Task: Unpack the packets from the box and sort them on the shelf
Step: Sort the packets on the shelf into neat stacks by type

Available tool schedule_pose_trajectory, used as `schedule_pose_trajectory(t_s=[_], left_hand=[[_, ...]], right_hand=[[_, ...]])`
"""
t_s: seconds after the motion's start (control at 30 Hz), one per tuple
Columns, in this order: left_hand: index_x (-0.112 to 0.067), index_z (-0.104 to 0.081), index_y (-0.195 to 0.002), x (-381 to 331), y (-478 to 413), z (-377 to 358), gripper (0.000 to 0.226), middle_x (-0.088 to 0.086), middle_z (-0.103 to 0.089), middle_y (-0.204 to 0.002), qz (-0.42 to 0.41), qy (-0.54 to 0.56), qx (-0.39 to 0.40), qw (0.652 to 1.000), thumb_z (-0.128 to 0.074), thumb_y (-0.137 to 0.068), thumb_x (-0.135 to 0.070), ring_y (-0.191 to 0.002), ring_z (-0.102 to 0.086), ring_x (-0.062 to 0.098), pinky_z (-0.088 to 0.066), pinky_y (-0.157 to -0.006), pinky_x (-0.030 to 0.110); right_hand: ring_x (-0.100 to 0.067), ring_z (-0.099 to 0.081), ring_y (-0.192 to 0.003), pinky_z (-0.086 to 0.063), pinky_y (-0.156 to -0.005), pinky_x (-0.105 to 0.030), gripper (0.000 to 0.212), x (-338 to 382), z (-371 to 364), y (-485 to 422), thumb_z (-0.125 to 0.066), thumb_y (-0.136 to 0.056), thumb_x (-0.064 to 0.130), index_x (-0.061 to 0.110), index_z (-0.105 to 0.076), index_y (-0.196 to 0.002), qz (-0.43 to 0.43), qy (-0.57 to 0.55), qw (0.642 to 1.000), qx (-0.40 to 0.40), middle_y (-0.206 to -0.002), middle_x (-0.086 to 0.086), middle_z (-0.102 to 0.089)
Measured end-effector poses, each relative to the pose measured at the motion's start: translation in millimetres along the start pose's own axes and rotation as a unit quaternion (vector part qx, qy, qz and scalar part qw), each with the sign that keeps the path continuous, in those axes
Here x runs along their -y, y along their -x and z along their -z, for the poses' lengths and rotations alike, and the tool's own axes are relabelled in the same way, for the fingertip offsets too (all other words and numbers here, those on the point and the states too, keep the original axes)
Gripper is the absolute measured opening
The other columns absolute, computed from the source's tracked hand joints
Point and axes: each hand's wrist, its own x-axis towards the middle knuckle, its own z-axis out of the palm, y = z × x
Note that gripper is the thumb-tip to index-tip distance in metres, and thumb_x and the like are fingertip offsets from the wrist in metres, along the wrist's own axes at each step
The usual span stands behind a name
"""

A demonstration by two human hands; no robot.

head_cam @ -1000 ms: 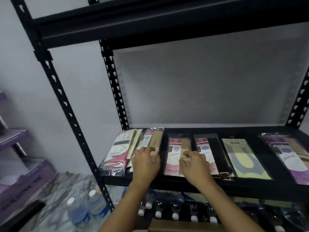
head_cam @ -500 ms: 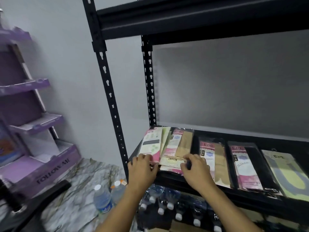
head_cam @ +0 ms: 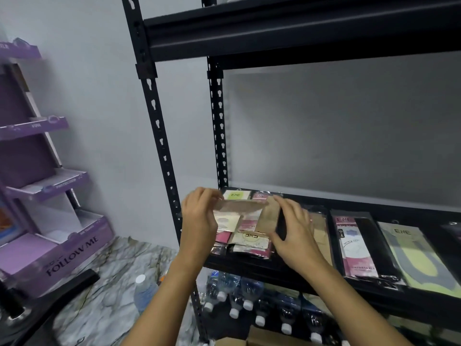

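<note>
left hand (head_cam: 199, 218) and right hand (head_cam: 295, 229) each pinch an end of a flat tan plastic-wrapped packet (head_cam: 239, 206), held crosswise over the mixed pile (head_cam: 250, 242) at the black metal shelf's (head_cam: 274, 269) left end, probably to sort it.

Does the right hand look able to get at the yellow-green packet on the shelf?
Probably yes: the yellow-green packet lies uncovered at the open shelf front, though the right hand now holds a beige packet.

We see of the person only two bare forearms, uncovered along all the length that shows, each narrowing at the wrist into a bare grip, the left grip (head_cam: 199, 221) and the right grip (head_cam: 296, 233), the fingers slightly blurred.
</note>
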Motion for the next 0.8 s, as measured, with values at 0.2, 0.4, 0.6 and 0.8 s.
schedule_pose_trajectory(t_s=[0.2,0.4,0.6,0.8], left_hand=[[-0.021,-0.058,-0.091,-31.1,-30.2,6.5,0.028,-0.011,-0.061,-0.091,0.045,0.148,-0.003,0.988,-0.048,-0.094,0.006,-0.089,-0.059,0.006,-0.043,-0.081,0.016],[-0.029,-0.040,-0.136,-41.6,-17.5,-7.7,0.048,-0.010,-0.042,-0.136,0.157,0.195,0.001,0.968,-0.062,-0.094,-0.021,-0.124,-0.042,0.001,-0.036,-0.098,0.010],[-0.033,-0.030,-0.132,-50.7,34.7,-33.5,0.058,-0.003,-0.047,-0.128,0.328,0.290,0.162,0.884,-0.068,-0.089,-0.027,-0.108,-0.057,0.010,-0.051,-0.079,0.024],[-0.032,-0.046,-0.123,-72.8,69.5,-59.7,0.045,0.006,-0.066,-0.112,0.362,0.360,0.238,0.826,-0.065,-0.090,-0.008,-0.088,-0.072,0.017,-0.060,-0.071,0.031]], right_hand=[[-0.006,-0.038,-0.116,-0.028,-0.098,-0.023,0.037,-3.9,15.0,-1.9,-0.063,-0.086,0.032,0.033,-0.054,-0.122,-0.010,0.051,0.999,0.015,-0.119,0.019,-0.048],[0.001,-0.057,-0.079,-0.038,-0.064,-0.010,0.014,-10.6,24.9,15.9,-0.063,-0.088,0.014,0.027,-0.061,-0.089,-0.077,-0.090,0.993,0.006,-0.083,0.019,-0.060],[-0.011,-0.063,-0.088,-0.054,-0.082,-0.033,0.016,-29.0,31.2,28.0,-0.062,-0.088,0.015,0.017,-0.066,-0.103,-0.187,-0.181,0.965,-0.033,-0.096,0.006,-0.068],[-0.006,-0.063,-0.089,-0.049,-0.069,-0.018,0.016,-34.3,32.6,42.2,-0.057,-0.092,0.016,0.028,-0.058,-0.103,-0.239,-0.287,0.927,-0.043,-0.097,0.011,-0.065]])
